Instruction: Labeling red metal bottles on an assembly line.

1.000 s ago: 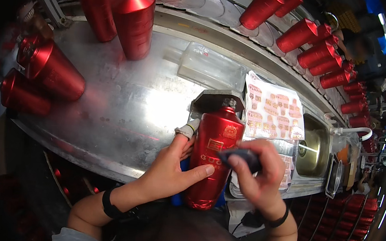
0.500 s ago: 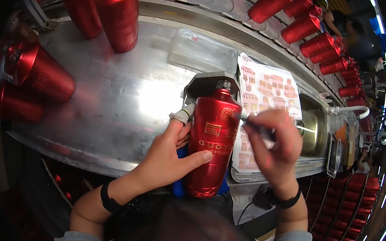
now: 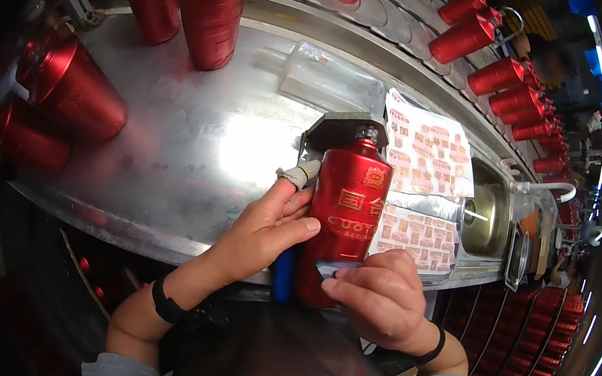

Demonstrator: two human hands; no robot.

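Observation:
A red metallic bottle [image 3: 345,222] with gold raised lettering and an emblem leans in front of me, its neck pointing away. My left hand [image 3: 260,231] grips its left side, thumb against the front edge; one finger wears a pale wrap with a yellow band. Between the thumb and fingers of my right hand [image 3: 381,295] is a small flat bluish-grey piece, like a scraper [image 3: 336,269], pressed against the bottle's lower front. Behind the bottle's neck sits a dark angular holder [image 3: 337,123]. Blue material [image 3: 283,278] shows beside the bottle's base.
Printed label sheets [image 3: 430,150] lie right of the bottle, near a sink [image 3: 490,208] with a white tap [image 3: 547,189]. A clear plastic box [image 3: 331,77] lies behind. More red bottles [image 3: 212,17] stand on the steel table [image 3: 172,160] and along the conveyor [image 3: 388,21].
My right hand has moved from the bottle's upper right edge down to its lower front, scraper still pinched. The bottle and my left hand appear slightly further right in view.

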